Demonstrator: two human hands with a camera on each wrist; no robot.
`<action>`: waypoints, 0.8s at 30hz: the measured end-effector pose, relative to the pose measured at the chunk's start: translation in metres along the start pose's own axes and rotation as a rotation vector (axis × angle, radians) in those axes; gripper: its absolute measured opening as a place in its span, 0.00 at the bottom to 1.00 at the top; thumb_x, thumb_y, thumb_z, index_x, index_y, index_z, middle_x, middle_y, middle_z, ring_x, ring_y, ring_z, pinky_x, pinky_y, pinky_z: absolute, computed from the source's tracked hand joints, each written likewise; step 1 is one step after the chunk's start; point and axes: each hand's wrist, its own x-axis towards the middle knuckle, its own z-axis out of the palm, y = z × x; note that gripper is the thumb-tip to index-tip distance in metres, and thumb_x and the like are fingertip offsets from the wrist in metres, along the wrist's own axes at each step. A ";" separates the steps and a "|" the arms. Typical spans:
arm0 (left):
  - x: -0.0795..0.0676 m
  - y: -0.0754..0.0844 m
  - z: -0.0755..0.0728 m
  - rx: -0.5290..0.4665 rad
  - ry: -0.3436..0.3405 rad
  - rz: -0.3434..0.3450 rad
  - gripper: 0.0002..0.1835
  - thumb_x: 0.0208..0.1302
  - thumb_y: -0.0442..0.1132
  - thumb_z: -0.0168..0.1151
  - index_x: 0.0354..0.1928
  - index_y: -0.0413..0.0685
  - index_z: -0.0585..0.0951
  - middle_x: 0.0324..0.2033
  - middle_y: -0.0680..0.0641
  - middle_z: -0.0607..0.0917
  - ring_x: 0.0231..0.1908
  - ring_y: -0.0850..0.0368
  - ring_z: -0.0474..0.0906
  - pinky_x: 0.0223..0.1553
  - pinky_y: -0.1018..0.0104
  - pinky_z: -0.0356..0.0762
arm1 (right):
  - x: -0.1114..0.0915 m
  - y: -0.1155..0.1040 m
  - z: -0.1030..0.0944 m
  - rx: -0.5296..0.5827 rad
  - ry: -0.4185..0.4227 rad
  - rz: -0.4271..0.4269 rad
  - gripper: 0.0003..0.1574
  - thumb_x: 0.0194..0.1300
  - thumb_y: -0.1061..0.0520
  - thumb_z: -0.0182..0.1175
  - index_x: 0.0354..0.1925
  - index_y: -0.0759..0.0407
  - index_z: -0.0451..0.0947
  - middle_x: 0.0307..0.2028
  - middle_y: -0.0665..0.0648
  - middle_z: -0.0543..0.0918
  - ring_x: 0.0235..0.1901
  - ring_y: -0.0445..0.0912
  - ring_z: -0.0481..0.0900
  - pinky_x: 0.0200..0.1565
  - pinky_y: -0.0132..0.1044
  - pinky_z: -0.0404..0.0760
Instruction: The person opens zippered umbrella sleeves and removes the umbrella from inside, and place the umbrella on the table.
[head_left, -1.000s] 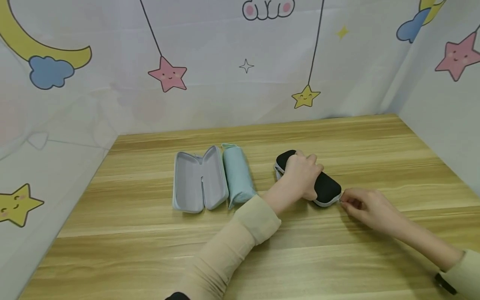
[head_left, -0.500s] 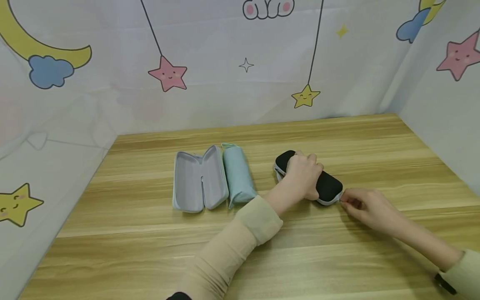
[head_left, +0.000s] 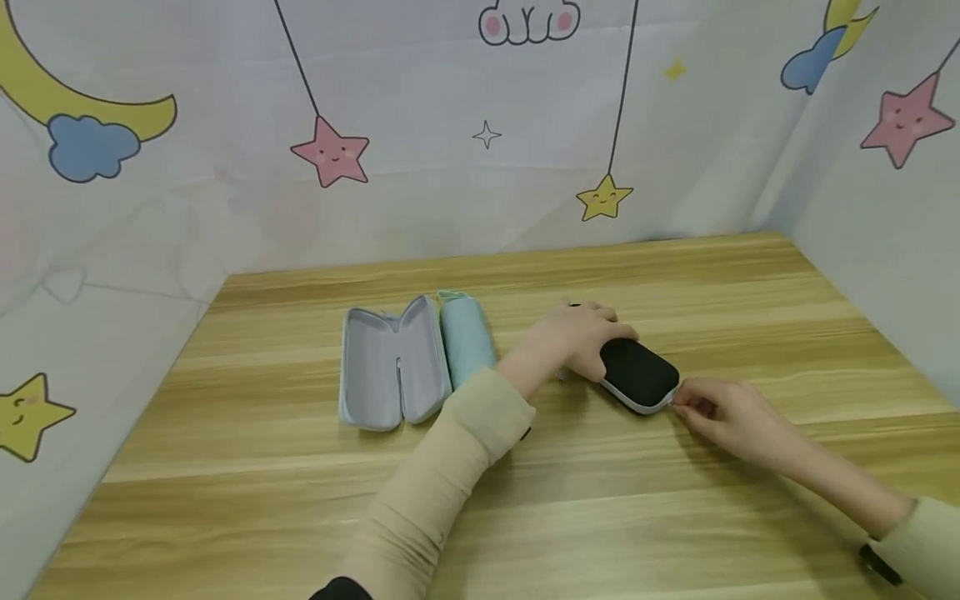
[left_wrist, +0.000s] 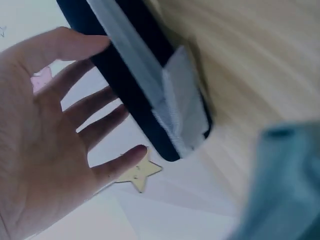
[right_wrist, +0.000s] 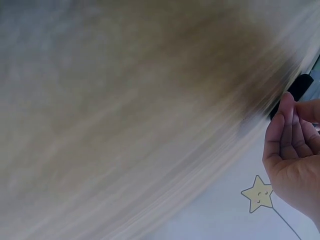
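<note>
A black zippered case (head_left: 641, 375) with a grey zipper band lies slantwise on the wooden table. Over its far-left part is my left hand (head_left: 573, 337), fingers spread and fairly straight across the top. The left wrist view shows the left thumb touching the black case (left_wrist: 145, 95) at its edge, while the fingers reach over the other side. A grey fabric tab (left_wrist: 185, 100) stands at that end. At the near-right end, my right hand (head_left: 727, 417) pinches something tiny on the zipper band, mostly hidden by the fingertips. My right hand (right_wrist: 295, 145) partly hides the case in the right wrist view.
An opened pale grey case (head_left: 371, 367) lies to the left on the table (head_left: 600, 517). Right beside it is a light blue pouch (head_left: 467, 337), its near end behind my left sleeve (head_left: 442, 483). A printed cloth backdrop (head_left: 420, 208) borders the table's back and sides.
My left hand has loosened its grip on the black case and shifted left toward its far end, fingers now spread. The right hand keeps its pinch at the near-right end. The view has shifted slightly.
</note>
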 end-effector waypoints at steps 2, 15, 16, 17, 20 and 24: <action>0.002 -0.005 0.002 -0.059 -0.013 0.008 0.35 0.62 0.47 0.55 0.71 0.76 0.58 0.71 0.58 0.63 0.72 0.58 0.57 0.68 0.52 0.60 | 0.000 0.000 0.000 -0.003 -0.007 -0.005 0.10 0.56 0.66 0.66 0.29 0.50 0.79 0.23 0.40 0.79 0.25 0.25 0.70 0.26 0.26 0.72; 0.001 -0.012 0.008 -0.087 0.035 0.016 0.35 0.60 0.56 0.60 0.70 0.75 0.61 0.68 0.57 0.67 0.69 0.57 0.61 0.63 0.49 0.65 | -0.001 0.002 0.002 0.017 0.036 -0.048 0.13 0.54 0.68 0.66 0.28 0.50 0.79 0.21 0.40 0.78 0.23 0.25 0.69 0.23 0.26 0.72; 0.001 -0.013 0.009 -0.081 0.036 0.018 0.36 0.60 0.57 0.61 0.70 0.75 0.61 0.68 0.57 0.68 0.69 0.57 0.61 0.63 0.50 0.66 | -0.002 0.002 0.002 0.017 0.040 -0.049 0.13 0.54 0.69 0.66 0.28 0.50 0.79 0.21 0.40 0.78 0.23 0.25 0.69 0.23 0.26 0.72; 0.000 -0.014 0.009 -0.077 0.037 0.019 0.36 0.60 0.58 0.60 0.70 0.75 0.61 0.68 0.57 0.68 0.68 0.57 0.61 0.62 0.50 0.66 | -0.002 0.002 0.002 0.014 0.045 -0.049 0.13 0.54 0.69 0.66 0.28 0.50 0.79 0.21 0.40 0.78 0.23 0.25 0.69 0.23 0.26 0.72; -0.001 -0.015 0.009 -0.071 0.038 0.019 0.36 0.60 0.59 0.60 0.70 0.75 0.61 0.68 0.58 0.68 0.68 0.58 0.61 0.62 0.51 0.67 | -0.002 0.003 0.001 0.008 0.055 -0.053 0.14 0.54 0.69 0.66 0.28 0.50 0.78 0.21 0.39 0.78 0.23 0.25 0.68 0.23 0.26 0.71; -0.002 -0.016 0.010 -0.084 0.042 0.020 0.36 0.60 0.59 0.60 0.71 0.75 0.61 0.68 0.57 0.67 0.68 0.58 0.61 0.63 0.50 0.66 | -0.003 0.003 0.000 0.004 0.059 -0.048 0.14 0.53 0.69 0.66 0.28 0.50 0.78 0.21 0.40 0.78 0.23 0.24 0.69 0.23 0.26 0.71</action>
